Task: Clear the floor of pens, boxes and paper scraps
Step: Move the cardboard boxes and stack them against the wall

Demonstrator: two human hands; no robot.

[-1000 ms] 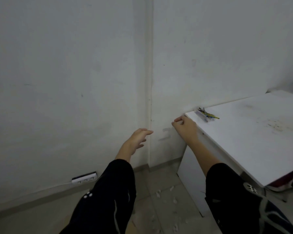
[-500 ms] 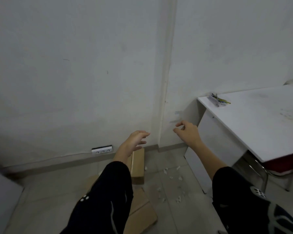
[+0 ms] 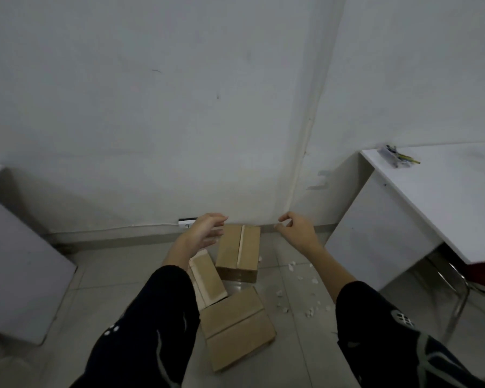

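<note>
at the far left a white cabinet stands by the wall, and a power strip sits low behind the person's left hand, which hovers with fingers loosely spread, holding nothing; below it three cardboard boxes lie on the tiled floor: the far box near the skirting, the middle box partly under the sleeve, the near box nearest; the right hand hangs slack and empty too; paper scraps litter the tiles right of the boxes; pens rest on the desk at the right, none shows on the floor, so i'd judge the pens done, boxes and scraps left
</note>
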